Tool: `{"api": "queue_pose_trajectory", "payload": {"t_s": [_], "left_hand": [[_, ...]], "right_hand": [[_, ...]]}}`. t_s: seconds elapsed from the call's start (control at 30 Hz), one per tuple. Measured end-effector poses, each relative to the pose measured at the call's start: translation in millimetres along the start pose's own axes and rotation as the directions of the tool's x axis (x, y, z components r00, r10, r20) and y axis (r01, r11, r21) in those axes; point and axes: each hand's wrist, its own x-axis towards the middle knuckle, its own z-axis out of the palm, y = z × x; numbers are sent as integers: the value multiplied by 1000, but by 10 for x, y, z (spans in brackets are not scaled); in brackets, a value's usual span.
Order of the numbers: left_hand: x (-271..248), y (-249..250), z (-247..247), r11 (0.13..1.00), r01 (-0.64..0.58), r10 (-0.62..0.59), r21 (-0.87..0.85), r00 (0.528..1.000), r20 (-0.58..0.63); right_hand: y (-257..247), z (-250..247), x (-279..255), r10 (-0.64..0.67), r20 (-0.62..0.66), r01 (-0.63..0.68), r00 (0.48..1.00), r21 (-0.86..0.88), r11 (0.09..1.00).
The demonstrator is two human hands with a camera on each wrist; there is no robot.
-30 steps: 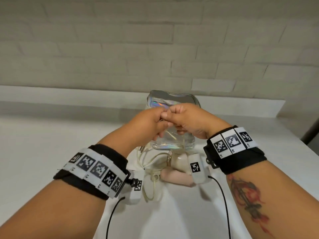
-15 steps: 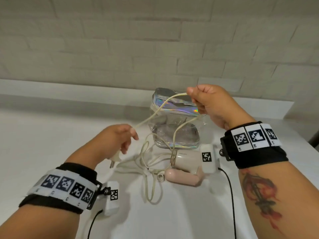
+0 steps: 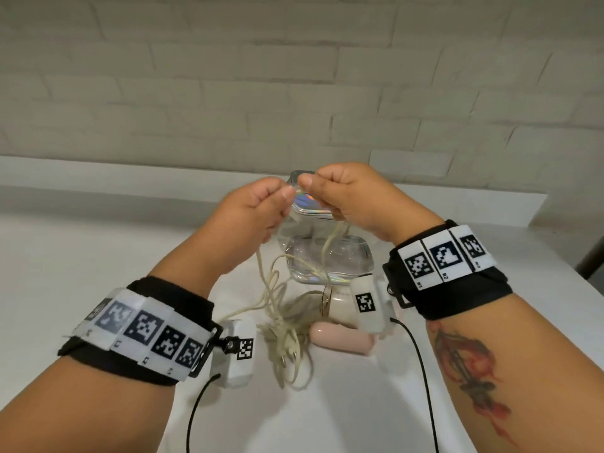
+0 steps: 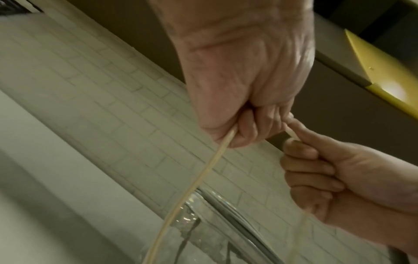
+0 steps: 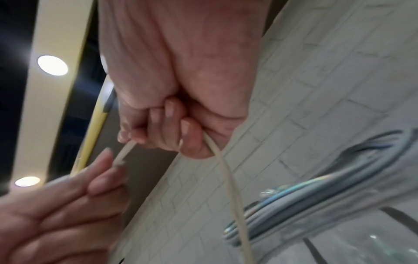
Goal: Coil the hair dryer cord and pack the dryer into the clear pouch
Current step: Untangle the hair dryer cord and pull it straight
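You have both fists raised together over the white table (image 3: 81, 256). Your left hand (image 3: 251, 214) is closed round the thin cream power cord (image 3: 271, 289), which runs out of the bottom of the fist, and your right hand (image 3: 353, 201) is closed round the same cord a short way along, with only a brief bit of it bridging the two fists. From there the cord drops in slack loops to a loose tangle on the table, its two-pin plug (image 3: 287, 354) lying free on the near side of the heap.

The pale pink hair dryer (image 3: 340, 341) lies on the table just beside that tangle, partly hidden by your right wrist camera. The clear plastic pouch with the iridescent zip band (image 3: 330, 259) stands behind it, toward the far edge; whether its zip is open I cannot tell.

To coil well, I would keep one hand as the anchor and let the other slide out and bring back equal lengths. Lay each loop flat against the last, and give the cord a slight roll between your fingers so it does not kink. The heap below looks liable to snag, so feed slowly and lift rather than yank, or the dryer may be dragged along.
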Motion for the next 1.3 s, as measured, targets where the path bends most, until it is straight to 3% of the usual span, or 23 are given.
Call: {"api": "queue_pose_trajectory", "payload": {"t_s": [0.13,0.3,0.37,0.47,0.57,0.67,0.8,1.0,1.17,1.3], "left_hand": [[-43,-113,-292,999,-17,11,-36,987,-162],[-139,-275,-469,999,43,-38,19,973,-228],[-184,-325,-468,996,88,-86,7,979,-184],[-246,-347,-453,974,207,-206,92,978,-19],[-231,-243,-319,961,230,-249,151,961,119],[-111,-89,-61,978,144,-166,151,976,143],[43,35,160,961,11,-31,277,997,68],[25,-105,79,985,-43,64,166,990,-124],[-93,-283,-198,992,-2,44,130,945,-323],[-208,-480,-389,992,103,-61,66,886,-461]], "right_hand": [[212,-221,-80,47,-77,-30,996,209,977],[354,-419,-128,111,-165,-73,980,220,973],[352,-435,-121,113,-175,-75,978,207,975],[308,-435,-113,115,-162,-85,980,182,980],[186,-349,-111,105,-72,-107,992,-36,994],[35,-131,-81,81,59,-62,995,-275,960],[-27,42,-2,20,61,-7,998,-198,980],[126,-12,-33,31,-12,-32,999,-92,995],[267,-177,-145,53,-74,-65,996,-174,983],[302,-233,-176,41,-114,-63,993,-197,978]]}}
